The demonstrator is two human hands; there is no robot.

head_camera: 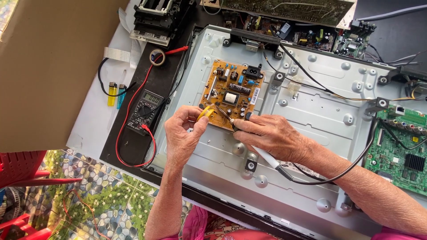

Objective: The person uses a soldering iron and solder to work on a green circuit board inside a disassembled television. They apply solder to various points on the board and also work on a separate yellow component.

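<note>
1. The right hand [273, 135] pinches a soldering iron [262, 153] like a pen; its tip meets the lower edge of the orange board [233, 93], which lies flat on the grey metal panel [311, 111].
2. The left hand [182, 133] is curled, fingers pinched on a small yellow tool [205, 112] just beside the tip; what kind of tool, I cannot tell.
3. The iron looks light and stiff, with a smooth white handle and a limp black cord [347, 171] trailing off the back. Hold it on the handle only, well clear of the metal end.
4. The board seems thin, rigid and fragile, crowded with small parts; its edges are safest to grip.
5. The panel is stamped sheet metal, dimpled and hard.
6. A black meter [144, 111] with soft red leads lies well to the left.
</note>
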